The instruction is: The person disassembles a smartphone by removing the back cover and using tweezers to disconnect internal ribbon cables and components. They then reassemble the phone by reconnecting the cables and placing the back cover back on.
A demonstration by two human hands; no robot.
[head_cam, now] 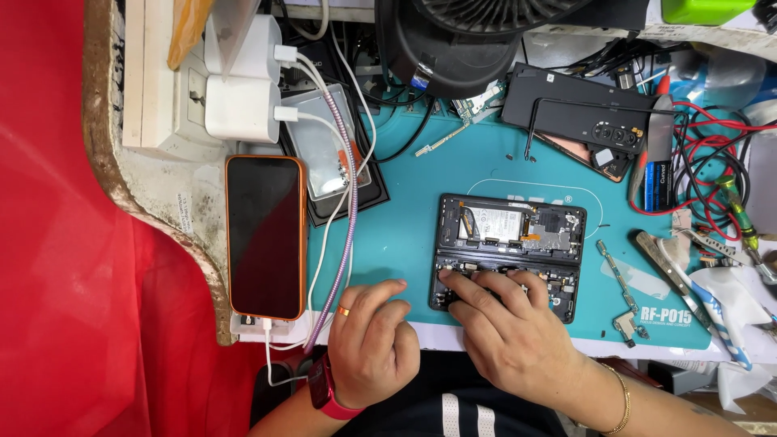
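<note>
An opened black folding phone (508, 229) lies on the teal repair mat (421, 170), its battery and boards exposed. My right hand (508, 328) rests on the phone's near half, fingers pressing on the parts inside. My left hand (371, 344), with a ring and a red wrist band, lies loosely curled on the mat's near edge just left of the phone, holding nothing that I can see.
An orange-cased phone (265, 236) charges at the left beside white plugs (241, 107) and cables. A black back cover (583, 109) lies at the back right, a flex strip (622, 287) and tweezers (665, 271) to the right, a fan (477, 36) behind.
</note>
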